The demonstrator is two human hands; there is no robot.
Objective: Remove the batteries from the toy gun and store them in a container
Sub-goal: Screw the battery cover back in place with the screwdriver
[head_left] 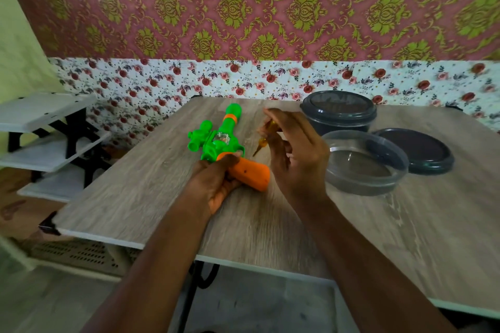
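A green and orange toy gun (221, 140) lies on the wooden table (151, 189), barrel pointing away from me. My left hand (216, 184) grips it where the green body meets the orange handle (251, 174). Just right of the gun, my right hand (292, 154) is raised above the table and holds a small yellow-handled screwdriver (266, 134), its tip pointing down toward the handle. An open clear round container (362, 165) stands right of my right hand. No batteries are visible.
A dark loose lid (414, 150) lies right of the clear container. A closed dark-lidded container (338, 113) stands behind, near the wall. White shelves (46, 127) stand left of the table. The table's near edge runs diagonally below my forearms.
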